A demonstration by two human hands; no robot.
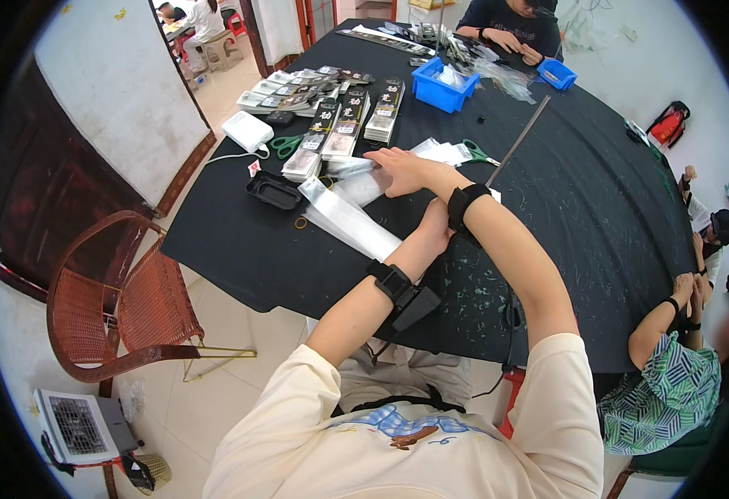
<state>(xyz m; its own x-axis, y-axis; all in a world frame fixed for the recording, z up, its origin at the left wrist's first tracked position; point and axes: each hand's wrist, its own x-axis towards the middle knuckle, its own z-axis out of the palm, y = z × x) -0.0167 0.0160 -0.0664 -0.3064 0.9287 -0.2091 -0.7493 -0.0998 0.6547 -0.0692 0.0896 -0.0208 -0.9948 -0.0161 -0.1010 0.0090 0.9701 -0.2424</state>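
My right hand [406,170] reaches across to the left over my left arm, its thumb and fingers apart. It is at some loose clear plastic sleeves [363,185]; whether it touches them I cannot tell. My left hand [437,226] is by the table's near side, its fingers hidden behind my right wrist. A long stack of clear plastic sleeves [352,223] lies slantwise to the left of it. Beyond are bundles of long black-and-white printed cards [345,125]. A black plastic tray [274,191] and a rubber band [300,223] lie to the left.
Green-handled scissors [285,146] lie by a white box with a cable [248,131]. Other scissors [479,154] lie near a thin upright metal rod [521,140]. A blue bin [445,86] stands farther back. Co-workers sit at the far side and right of the black-covered table [597,224]. A wicker chair [123,299] stands left.
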